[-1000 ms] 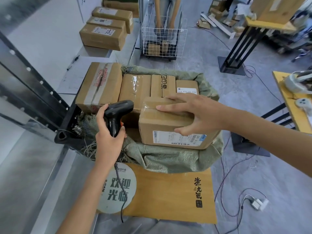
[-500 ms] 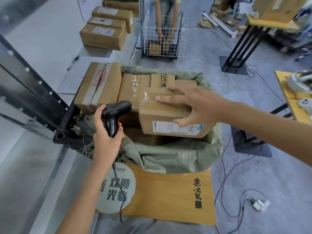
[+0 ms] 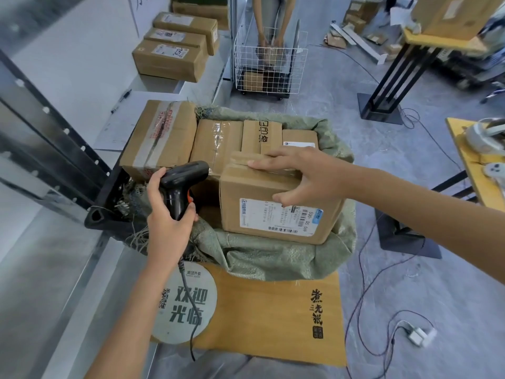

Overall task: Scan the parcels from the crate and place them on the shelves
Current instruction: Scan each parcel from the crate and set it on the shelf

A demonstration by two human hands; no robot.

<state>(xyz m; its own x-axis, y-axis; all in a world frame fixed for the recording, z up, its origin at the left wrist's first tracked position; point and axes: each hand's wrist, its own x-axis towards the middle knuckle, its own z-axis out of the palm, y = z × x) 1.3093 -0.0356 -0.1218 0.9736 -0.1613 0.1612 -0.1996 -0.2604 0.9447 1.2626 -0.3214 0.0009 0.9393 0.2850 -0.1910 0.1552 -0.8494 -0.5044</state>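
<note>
From the head camera, the job looks to be partly under way: three brown cardboard boxes with white labels already sit in a row on the pale shelf at upper left, which I take to be parcels already scanned and put away, though nothing here proves it. Much is left, since the black crate lined with a green woven sack holds several more taped brown cartons, packed side by side, and a large one rests on its left edge. The parcel in hand is the brown cardboard box with a white barcode label on its near face, which stands at the front right of the crate, tipped so the label faces the camera. The right hand grips it from above: the fingers lie flat across the taped top while the thumb presses the labelled front face just above the label. The left hand is curled round the grip of the black handheld barcode scanner with an orange trigger, its cable trailing down over the wooden board. The scanner head sits just left of the box, pointing past its upper left corner and not at the label, so I judge this parcel is not yet scanned.
</note>
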